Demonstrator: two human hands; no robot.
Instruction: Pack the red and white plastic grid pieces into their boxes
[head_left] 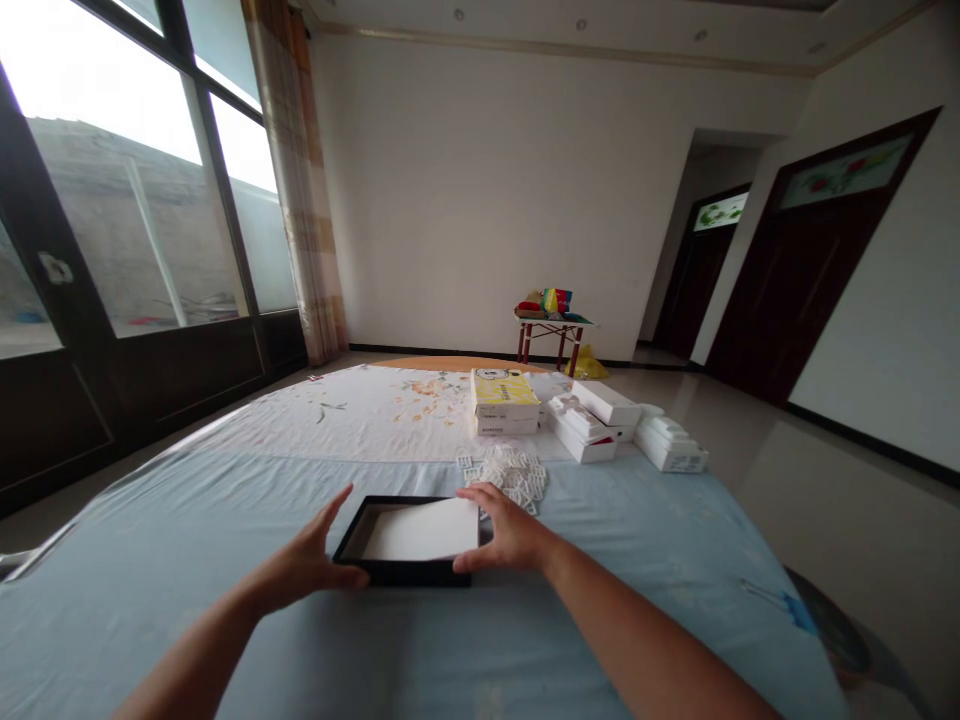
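A shallow black box (405, 573) lies on the cloth-covered table in front of me. Inside it, a flat white panel (424, 530) sits slightly askew, its right end raised toward the rim. My right hand (510, 530) grips the panel's right end, fingers at the far corner and thumb at the near one. At the box's left end is my left hand (315, 560), its thumb by the near corner and its fingers spread wide, holding nothing. Just behind the box lies a loose pile of small white plastic pieces (514, 475), partly hidden by my right hand.
Behind the pile stands a yellow and white carton (506, 403). White boxes (589, 425) and another white box stack (670, 442) are to its right. A blue-handled item (799, 612) lies near the right table edge. A small table (551, 320) stands by the wall.
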